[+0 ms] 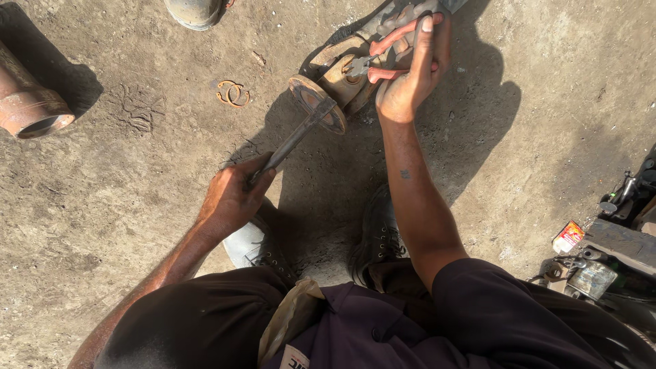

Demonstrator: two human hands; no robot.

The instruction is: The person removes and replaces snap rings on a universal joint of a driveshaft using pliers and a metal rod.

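A rusty shaft joint with a round flange (316, 102) lies on the dirt ground in front of me. My right hand (410, 72) is closed around red-handled pliers (389, 51), whose jaws reach into the joint's yoke. My left hand (232, 198) grips a dark metal bar (297, 135) whose far end rests against the flange. Two rusty snap rings (233, 93) lie on the ground to the left of the flange.
A rusty pipe end (27, 109) sits at the far left. Another person's shoe (195, 11) shows at the top. My own shoes (379, 232) stand below the joint. Engine parts and a small red packet (568, 236) lie at the right edge.
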